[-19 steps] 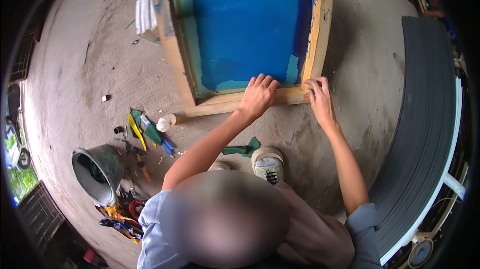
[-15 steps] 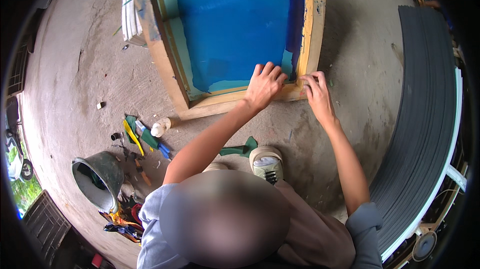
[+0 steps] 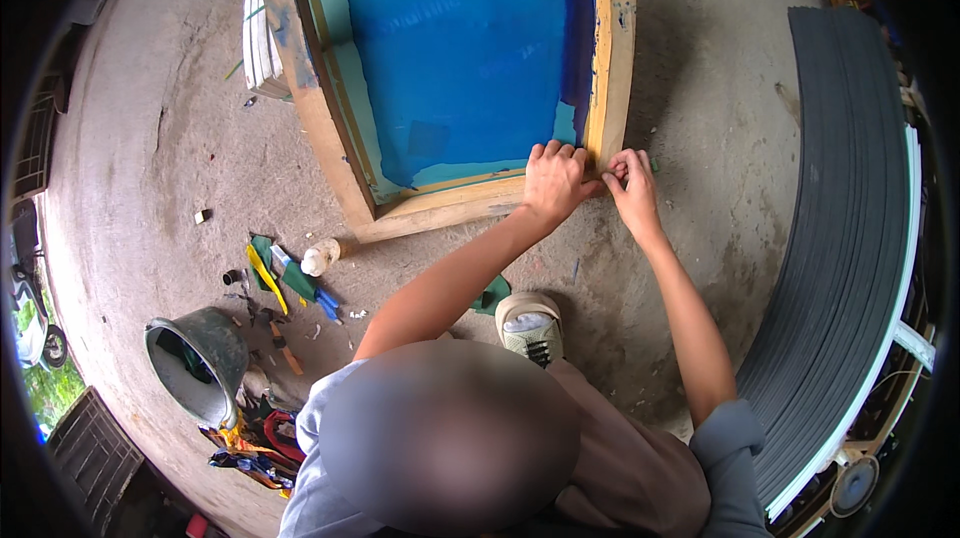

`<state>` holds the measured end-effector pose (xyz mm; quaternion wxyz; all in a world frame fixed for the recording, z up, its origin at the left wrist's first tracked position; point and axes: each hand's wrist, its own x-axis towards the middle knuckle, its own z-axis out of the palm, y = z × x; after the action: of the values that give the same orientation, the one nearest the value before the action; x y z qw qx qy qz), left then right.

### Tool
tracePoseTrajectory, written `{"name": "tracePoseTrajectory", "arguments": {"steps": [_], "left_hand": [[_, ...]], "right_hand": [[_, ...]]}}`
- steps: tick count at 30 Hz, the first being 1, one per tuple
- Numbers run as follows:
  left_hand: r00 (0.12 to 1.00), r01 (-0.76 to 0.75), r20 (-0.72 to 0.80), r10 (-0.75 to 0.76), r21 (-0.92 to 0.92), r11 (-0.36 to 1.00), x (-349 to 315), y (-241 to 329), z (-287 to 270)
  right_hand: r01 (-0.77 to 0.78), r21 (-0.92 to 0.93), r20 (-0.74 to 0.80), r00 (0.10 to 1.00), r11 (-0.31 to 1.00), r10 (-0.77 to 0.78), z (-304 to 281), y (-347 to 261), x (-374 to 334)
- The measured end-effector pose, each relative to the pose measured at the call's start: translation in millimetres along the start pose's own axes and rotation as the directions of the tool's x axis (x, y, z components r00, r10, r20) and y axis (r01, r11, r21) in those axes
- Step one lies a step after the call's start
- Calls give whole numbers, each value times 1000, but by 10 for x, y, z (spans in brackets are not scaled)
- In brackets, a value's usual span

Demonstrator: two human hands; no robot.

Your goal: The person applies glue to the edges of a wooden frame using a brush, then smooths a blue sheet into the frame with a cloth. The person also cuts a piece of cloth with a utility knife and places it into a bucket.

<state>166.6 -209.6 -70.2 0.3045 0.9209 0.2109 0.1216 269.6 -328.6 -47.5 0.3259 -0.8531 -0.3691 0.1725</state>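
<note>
A wooden frame (image 3: 330, 138) with a blue-coated screen (image 3: 460, 68) stretched in it stands in front of me, bare wood along its near edge. My left hand (image 3: 557, 183) is closed over the near rail beside the right corner, its thumb pointing toward my other hand. Just outside that corner, my right hand (image 3: 634, 193) is pinched, fingertips close to the left thumb. What lies between those fingertips is too small to make out. A speck of green shows beside the right fingers.
On the left of the concrete floor lie a yellow-handled tool (image 3: 266, 278), a blue-handled tool (image 3: 327, 302), a whitish bottle (image 3: 320, 257) and a tipped dark bucket (image 3: 205, 358). A green scrap (image 3: 491, 294) is by my shoe (image 3: 530, 328). Long grey panels (image 3: 835, 238) are stacked at right.
My left hand has slid right along the near rail to the corner. The right fingers have closed into a pinch beside it. In view, the frame's right side sits slightly farther left.
</note>
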Motion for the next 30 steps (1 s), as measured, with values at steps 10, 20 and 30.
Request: {"name": "tracePoseTrajectory", "arguments": {"steps": [10, 20, 30], "left_hand": [[943, 287, 220, -249, -159, 945, 129, 87, -98], [993, -62, 100, 58, 37, 997, 208, -192, -286], [945, -83, 326, 23, 170, 982, 208, 19, -438]], "right_hand": [[-2, -32, -154, 988, 999, -3, 96, -59, -6], [-18, -112, -113, 994, 994, 5, 139, -177, 0], [-33, -19, -1, 999, 999, 33, 69, 62, 69]]}}
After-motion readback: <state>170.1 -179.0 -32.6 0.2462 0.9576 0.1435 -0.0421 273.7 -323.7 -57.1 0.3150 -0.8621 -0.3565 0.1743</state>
